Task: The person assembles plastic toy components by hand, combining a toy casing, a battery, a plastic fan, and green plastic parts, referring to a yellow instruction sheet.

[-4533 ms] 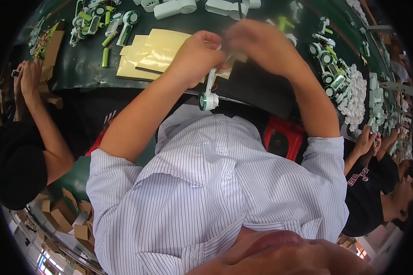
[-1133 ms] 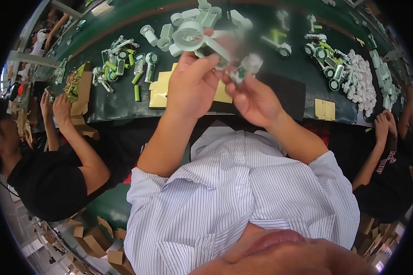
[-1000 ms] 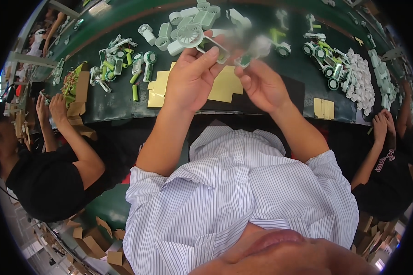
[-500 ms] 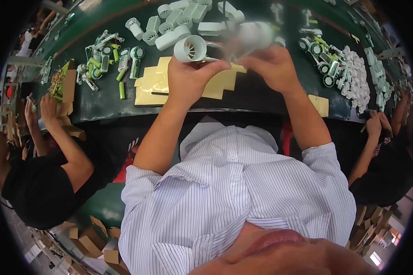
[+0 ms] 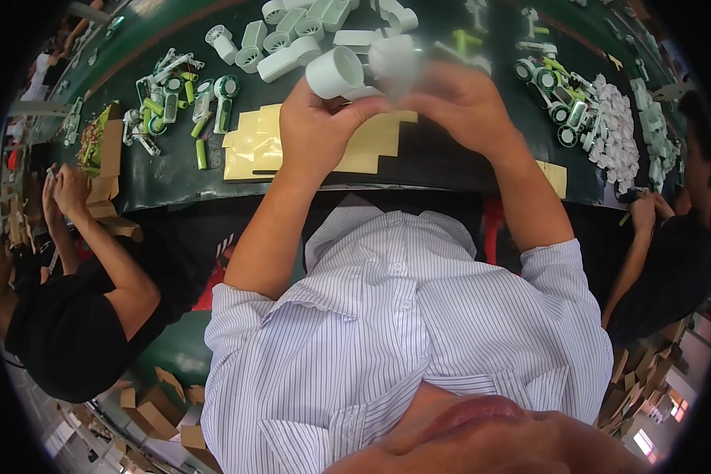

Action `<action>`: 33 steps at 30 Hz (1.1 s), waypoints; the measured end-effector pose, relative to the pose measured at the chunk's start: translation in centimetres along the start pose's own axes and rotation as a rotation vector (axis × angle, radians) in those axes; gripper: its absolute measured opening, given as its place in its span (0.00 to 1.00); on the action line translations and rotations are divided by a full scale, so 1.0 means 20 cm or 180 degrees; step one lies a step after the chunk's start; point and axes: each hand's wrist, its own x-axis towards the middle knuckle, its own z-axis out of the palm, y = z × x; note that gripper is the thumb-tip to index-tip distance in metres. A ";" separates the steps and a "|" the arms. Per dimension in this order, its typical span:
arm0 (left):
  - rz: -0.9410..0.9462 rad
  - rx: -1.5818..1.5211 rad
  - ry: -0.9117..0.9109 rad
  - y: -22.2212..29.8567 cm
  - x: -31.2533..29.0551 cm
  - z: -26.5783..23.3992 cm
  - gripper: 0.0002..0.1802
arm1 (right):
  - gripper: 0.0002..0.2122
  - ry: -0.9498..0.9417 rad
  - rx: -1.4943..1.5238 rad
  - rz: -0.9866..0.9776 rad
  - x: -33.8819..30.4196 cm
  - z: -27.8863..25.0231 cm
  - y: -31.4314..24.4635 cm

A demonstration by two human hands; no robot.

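Note:
My left hand [image 5: 314, 125] is closed on a pale green plastic housing [image 5: 333, 73], a round cup-like shell whose smooth side faces me. Thumb and fingers grip its lower edge. Close beside it, a blurred pale, rounded shell piece [image 5: 393, 63] is in my right hand [image 5: 466, 107]. The right fingers are smeared by motion, but the thumb points in toward the left one. Both hands are raised over the table's near part, above flat yellow sheets [image 5: 249, 146]. Whether the two shells touch, I cannot tell.
Beyond my hands lies a heap of pale green housings [image 5: 290, 57]. Green-and-white fan assemblies with green cylindrical cells [image 5: 166, 99] lie left; more assemblies [image 5: 557, 99] and a white-parts pile [image 5: 612, 138] lie right. Co-workers [image 5: 71, 332] sit on either side. A cardboard box [image 5: 110, 146] stands left.
The left housing has turned: its vaned opening faced me before, and now its smooth side shows. The right-hand shell has come left, nearer to it.

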 end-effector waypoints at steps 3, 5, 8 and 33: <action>-0.0063 -0.0095 0.0021 0.00 -0.01 0.00 0.22 | 0.18 -0.0198 -0.0544 0.0303 0.03 -0.02 -0.02; -0.0078 -0.0070 0.0048 0.01 0.00 0.02 0.22 | 0.18 -0.0182 -0.0494 0.0347 0.03 -0.02 -0.03; -0.0132 -0.0060 0.0069 0.01 0.02 0.02 0.23 | 0.18 -0.0257 -0.0344 0.0501 0.05 -0.03 -0.03; -0.0317 -0.1212 0.0222 -0.04 0.02 0.14 0.24 | 0.19 -0.0157 -0.0260 0.0343 0.01 0.04 -0.03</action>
